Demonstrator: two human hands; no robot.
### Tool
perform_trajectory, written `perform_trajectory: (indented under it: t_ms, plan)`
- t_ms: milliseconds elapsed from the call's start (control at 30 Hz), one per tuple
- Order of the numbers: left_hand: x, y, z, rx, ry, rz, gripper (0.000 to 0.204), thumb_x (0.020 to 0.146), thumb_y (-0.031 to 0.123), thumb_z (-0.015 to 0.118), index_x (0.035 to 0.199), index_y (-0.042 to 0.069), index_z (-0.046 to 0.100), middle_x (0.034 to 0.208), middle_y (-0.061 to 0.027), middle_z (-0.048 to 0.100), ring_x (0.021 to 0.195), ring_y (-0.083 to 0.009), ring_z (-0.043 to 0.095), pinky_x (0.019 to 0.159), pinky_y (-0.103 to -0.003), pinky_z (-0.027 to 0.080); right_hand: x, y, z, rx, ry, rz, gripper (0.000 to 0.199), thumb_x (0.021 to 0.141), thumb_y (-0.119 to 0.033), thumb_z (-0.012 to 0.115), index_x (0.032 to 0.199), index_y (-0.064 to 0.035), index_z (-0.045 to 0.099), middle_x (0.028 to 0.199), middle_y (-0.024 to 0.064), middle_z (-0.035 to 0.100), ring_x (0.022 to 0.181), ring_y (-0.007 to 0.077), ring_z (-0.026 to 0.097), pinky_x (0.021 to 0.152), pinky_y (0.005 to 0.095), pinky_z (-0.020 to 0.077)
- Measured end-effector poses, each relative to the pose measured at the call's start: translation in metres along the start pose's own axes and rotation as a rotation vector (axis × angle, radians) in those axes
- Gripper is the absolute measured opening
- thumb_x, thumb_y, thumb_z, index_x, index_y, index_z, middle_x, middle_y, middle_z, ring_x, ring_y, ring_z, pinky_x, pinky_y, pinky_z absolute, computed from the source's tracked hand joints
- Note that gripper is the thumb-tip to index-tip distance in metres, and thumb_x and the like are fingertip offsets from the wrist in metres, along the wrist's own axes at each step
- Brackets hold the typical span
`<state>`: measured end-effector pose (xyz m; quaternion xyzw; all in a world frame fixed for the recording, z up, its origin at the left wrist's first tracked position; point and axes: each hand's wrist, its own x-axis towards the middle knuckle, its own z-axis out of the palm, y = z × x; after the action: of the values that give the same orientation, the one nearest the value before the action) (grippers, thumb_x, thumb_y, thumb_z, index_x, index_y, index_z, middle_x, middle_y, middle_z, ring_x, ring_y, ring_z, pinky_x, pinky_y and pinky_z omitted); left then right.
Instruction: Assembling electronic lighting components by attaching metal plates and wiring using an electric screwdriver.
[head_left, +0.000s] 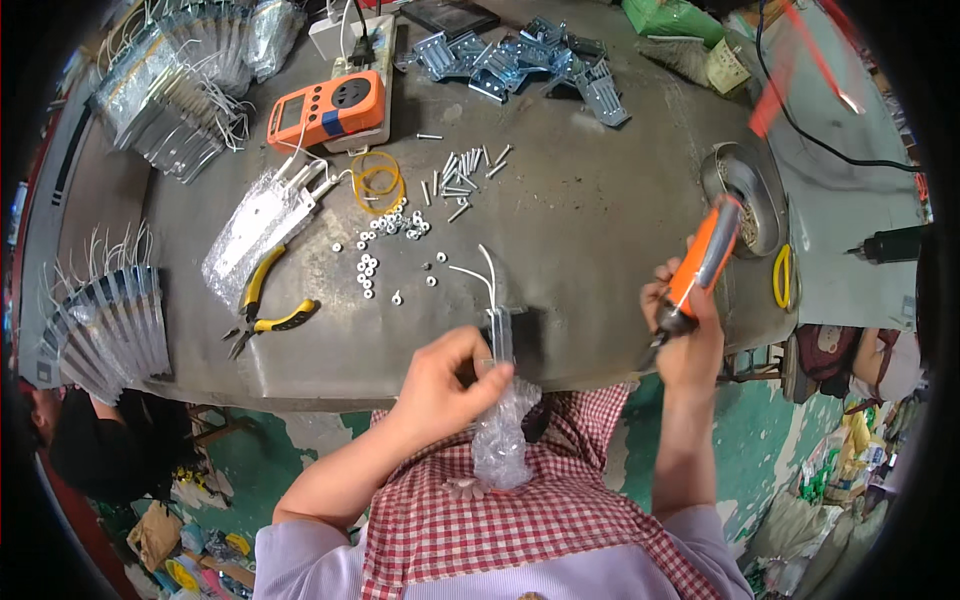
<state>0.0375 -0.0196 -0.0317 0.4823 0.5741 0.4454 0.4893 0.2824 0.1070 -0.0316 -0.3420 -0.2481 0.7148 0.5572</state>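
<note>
Left-hand grip, head view: the left hand (452, 388) is pinching a metal strip (502, 338) between thumb and forefinger, at the near edge of the table (580, 230).
Strip: it stands out from bubble wrap (500, 450), which hangs below the edge in front of the checked apron (500, 540); two white wires (489, 270) come out at its far end.
Right-hand grip: the right hand (688, 335) is clasped around an orange and grey tool (708, 255), whose dark nose points down and to the left.
Dark patch beside the strip: it may be a block or only a shadow, I cannot tell which.
Small parts: silver screws (460, 178) lie loose beyond the strip, and white rings (368, 277) are scattered to its left.
Left side: yellow-handled pliers (262, 285) lie open, near a wrapped piece (252, 235) and an orange meter (345, 105).
Right side: a metal bowl (768, 195) stands near the tool, with a yellow handle (781, 278) just beside it.
Far side: bluish metal brackets (510, 62) are heaped.
</note>
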Motion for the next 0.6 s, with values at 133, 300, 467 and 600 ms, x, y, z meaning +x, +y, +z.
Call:
perform_trajectory:
  t_ms: [133,300,467,600]
  plan:
    - [0.006,0.006,0.011,-0.182,0.169,-0.095,0.041,0.075,0.006,0.067,0.107,0.004,0.042,0.071,0.0004,0.044,0.06,-0.0054,0.044,0.053,-0.02,0.039,-0.015,0.016,0.01,0.29,-0.199,0.363,0.061,0.077,-0.019,0.065,0.131,-0.0108,0.037,0.1,0.0115,0.057,0.099,0.0251,0.054,0.093,0.0508,0.0408]
    - [0.012,0.004,0.005,-0.145,0.087,-0.026,0.055,0.075,0.001,0.065,0.123,0.007,0.038,0.079,0.0007,0.04,0.068,-0.0051,0.044,0.061,-0.019,0.041,-0.027,0.038,0.001,0.316,-0.249,0.081,0.048,0.078,-0.027,0.068,0.118,-0.0173,0.044,0.092,0.004,0.055,0.096,0.0199,0.052,0.097,0.0501,0.0364]
    - [0.013,0.005,0.007,-0.262,0.086,-0.045,0.054,0.075,-0.001,0.064,0.122,0.006,0.038,0.08,0.0006,0.038,0.074,-0.0057,0.041,0.068,-0.02,0.041,-0.028,0.036,0.014,0.538,-0.207,0.054,0.042,0.08,-0.024,0.067,0.114,-0.0159,0.043,0.089,0.0003,0.05,0.092,0.0156,0.049,0.096,0.0441,0.0337]
    - [0.013,0.003,0.006,-0.193,0.065,-0.015,0.054,0.075,-0.001,0.063,0.122,0.006,0.038,0.081,0.0007,0.038,0.076,-0.0059,0.041,0.068,-0.02,0.041,-0.027,0.036,0.02,0.492,-0.227,0.006,0.04,0.08,-0.023,0.066,0.113,-0.0162,0.044,0.088,-0.0001,0.05,0.091,0.015,0.049,0.095,0.0441,0.0334]
